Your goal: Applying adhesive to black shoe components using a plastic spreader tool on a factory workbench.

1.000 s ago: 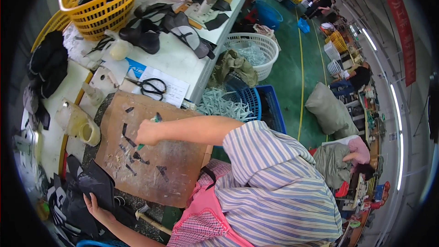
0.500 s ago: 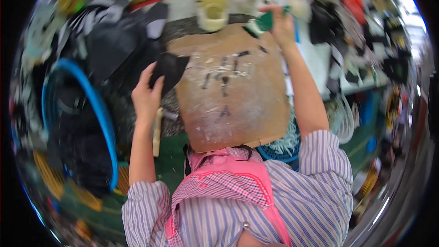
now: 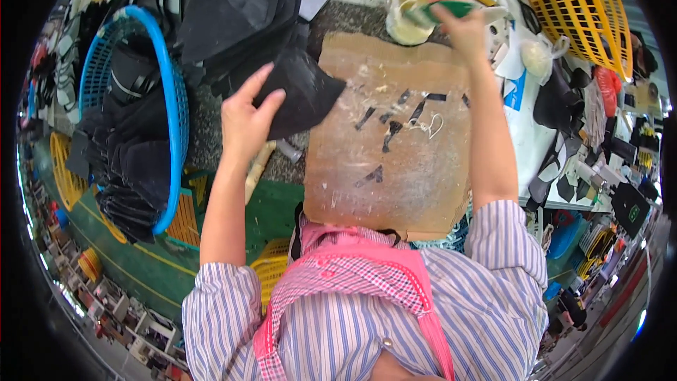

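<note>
My left hand [image 3: 247,113] pinches a black sheet piece [image 3: 307,92] between thumb and fingers. The piece's right corner overlaps the left edge of a glue-stained cardboard sheet [image 3: 388,201]. My right hand [image 3: 465,35] is closed round a green-handled brush [image 3: 455,9], whose working end is blurred by motion. That end is over the mouth of a pale, see-through container [image 3: 407,30] beyond the cardboard, with yellowish stuff inside; whether it touches, I cannot tell. Short black strips [image 3: 392,134] and a loop of white thread [image 3: 436,125] lie on the cardboard.
More black sheets [image 3: 236,17] are piled at the far left. A blue basket [image 3: 173,134] full of black pieces stands left of my forearm. At the far right sits a yellow basket [image 3: 589,17]. A wooden-handled tool [image 3: 257,169] lies near the bench edge.
My right hand has carried the brush from above the cardboard's far right corner to the container's mouth. My left hand still grips the black piece. The whole view has shifted.
</note>
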